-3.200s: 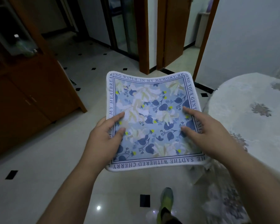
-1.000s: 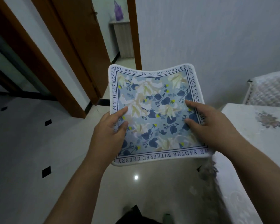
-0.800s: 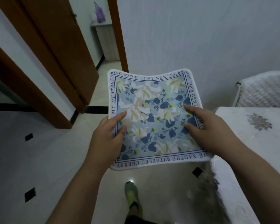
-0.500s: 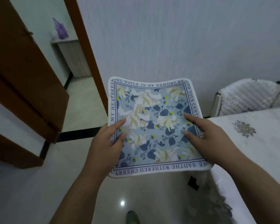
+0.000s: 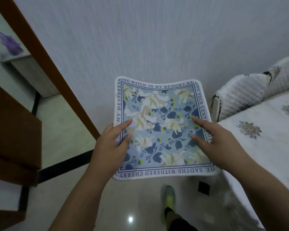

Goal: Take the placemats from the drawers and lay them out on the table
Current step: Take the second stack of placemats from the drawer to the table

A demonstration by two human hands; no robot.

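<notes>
A square placemat (image 5: 160, 114) with a blue floral print and a white lettered border is held flat in the air in front of me. My left hand (image 5: 112, 147) grips its left edge, thumb on top. My right hand (image 5: 213, 140) grips its right edge the same way. The mat's right edge is just beside the table (image 5: 264, 147), which is covered with a white floral cloth and lies at the right of the view. The mat sags slightly in the middle.
A chair back with a white quilted cover (image 5: 250, 92) stands against the wall behind the table. A brown door frame (image 5: 45, 60) and an open wooden door (image 5: 13, 130) are on the left. My foot (image 5: 169, 199) is on the glossy tiled floor below.
I have turned right while walking: the doorway slid left and the table and chair came closer at the right. Both hands keep the same hold on the placemat.
</notes>
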